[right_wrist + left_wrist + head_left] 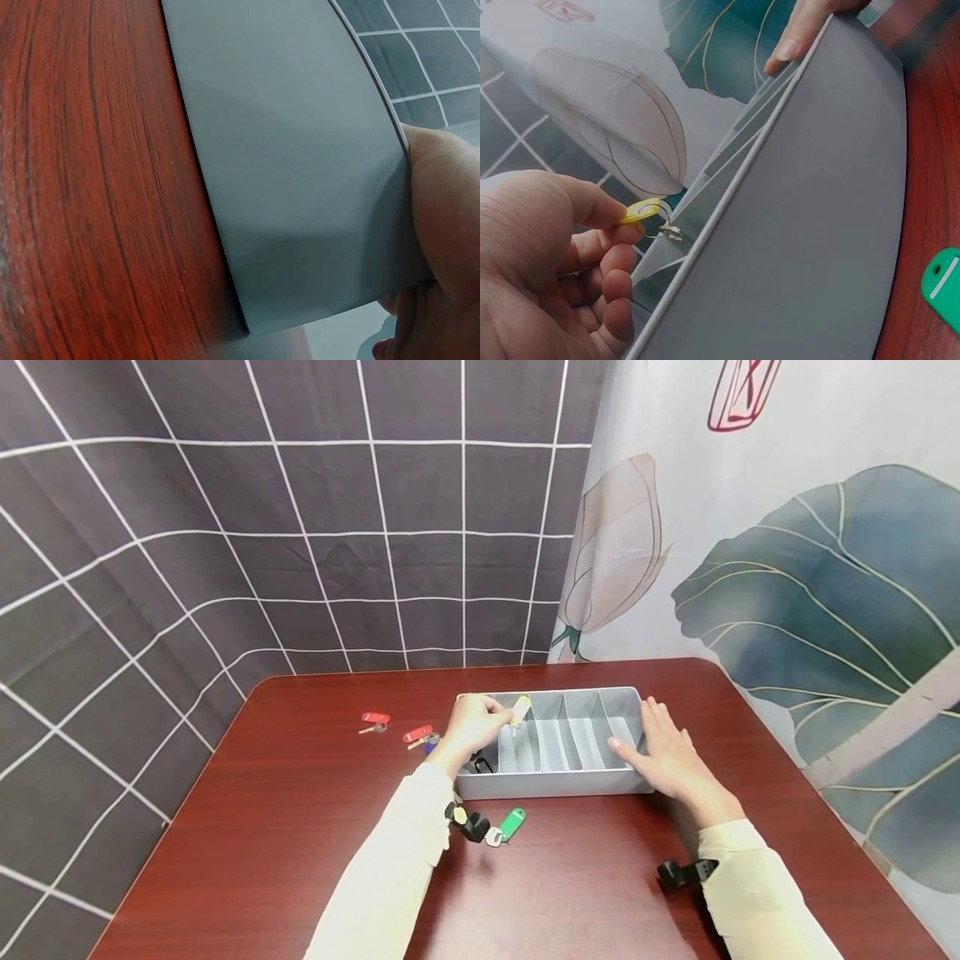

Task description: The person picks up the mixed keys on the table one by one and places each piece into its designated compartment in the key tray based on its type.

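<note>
My left hand (474, 723) pinches a yellow key tag (640, 211) between thumb and forefinger, over the left part of a grey divided tray (555, 785). From the tag's ring hangs a small metal key (672, 232). My right hand (671, 758) rests against the tray's right end, fingers straight along the outside and thumb over the rim. In the right wrist view, the right hand (448, 202) touches the tray corner. A black item (480, 765) lies in the leftmost compartment, partly hidden by my left hand.
A green key tag (513, 823) lies in front of the tray. Left of it are a red tag (376, 717) with a key, another red tag (417, 733) with a key, and a blue tag (431, 747) partly hidden. All lie on the reddish wooden table (300, 827).
</note>
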The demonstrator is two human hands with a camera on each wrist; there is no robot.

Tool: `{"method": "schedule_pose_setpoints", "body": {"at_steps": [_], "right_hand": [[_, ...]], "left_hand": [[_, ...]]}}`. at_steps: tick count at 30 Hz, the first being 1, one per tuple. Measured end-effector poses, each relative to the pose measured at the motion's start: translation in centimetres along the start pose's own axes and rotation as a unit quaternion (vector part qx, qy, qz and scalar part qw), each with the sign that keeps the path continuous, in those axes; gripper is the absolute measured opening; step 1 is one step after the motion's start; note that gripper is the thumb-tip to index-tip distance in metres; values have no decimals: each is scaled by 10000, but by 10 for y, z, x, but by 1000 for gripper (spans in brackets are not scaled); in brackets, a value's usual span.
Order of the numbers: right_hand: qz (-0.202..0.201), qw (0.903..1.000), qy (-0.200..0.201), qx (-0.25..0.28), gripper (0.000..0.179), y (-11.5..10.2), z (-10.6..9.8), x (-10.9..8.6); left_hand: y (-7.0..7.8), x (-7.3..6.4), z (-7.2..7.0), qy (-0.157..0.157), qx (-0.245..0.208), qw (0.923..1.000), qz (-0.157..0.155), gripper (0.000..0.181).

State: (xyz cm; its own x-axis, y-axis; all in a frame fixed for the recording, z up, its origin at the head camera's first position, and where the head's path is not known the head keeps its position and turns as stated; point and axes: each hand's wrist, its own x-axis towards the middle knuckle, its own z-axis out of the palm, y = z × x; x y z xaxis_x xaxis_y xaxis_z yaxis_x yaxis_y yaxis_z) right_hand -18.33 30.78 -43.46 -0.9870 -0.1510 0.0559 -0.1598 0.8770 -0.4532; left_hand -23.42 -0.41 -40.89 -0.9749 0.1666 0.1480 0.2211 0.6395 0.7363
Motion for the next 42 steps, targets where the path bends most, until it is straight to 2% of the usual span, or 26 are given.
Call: {"method": "schedule_pose_setpoints", "body": {"at_steps": [3, 9, 17, 24, 32, 38, 42], "right_hand": [[1, 10000, -12, 4, 101, 0, 0, 0], [12, 10000, -19, 7, 101, 0, -1, 0], [22, 10000, -76, 6, 101, -1, -1, 0], [26, 10000, -81, -10, 102, 1, -1, 1], [20, 10000, -84, 4, 102, 1, -1, 2], [18, 10000, -76, 14, 102, 2, 0, 2], [8, 10000, -62, -12, 102, 2, -1, 2]], "left_hand": [[-2, -1, 2, 51, 39, 10000, 56, 17], [-5, -4, 8, 262, 417, 9984, 283, 18], [-6, -9, 11, 596, 491, 9957, 520, 17], [-5, -11, 12, 717, 569, 9943, 551, 16], [-4, -11, 13, 637, 557, 9956, 402, 9], [-7, -10, 13, 714, 439, 9951, 515, 8], [-8, -11, 7, 837, 261, 9945, 568, 8]]}}
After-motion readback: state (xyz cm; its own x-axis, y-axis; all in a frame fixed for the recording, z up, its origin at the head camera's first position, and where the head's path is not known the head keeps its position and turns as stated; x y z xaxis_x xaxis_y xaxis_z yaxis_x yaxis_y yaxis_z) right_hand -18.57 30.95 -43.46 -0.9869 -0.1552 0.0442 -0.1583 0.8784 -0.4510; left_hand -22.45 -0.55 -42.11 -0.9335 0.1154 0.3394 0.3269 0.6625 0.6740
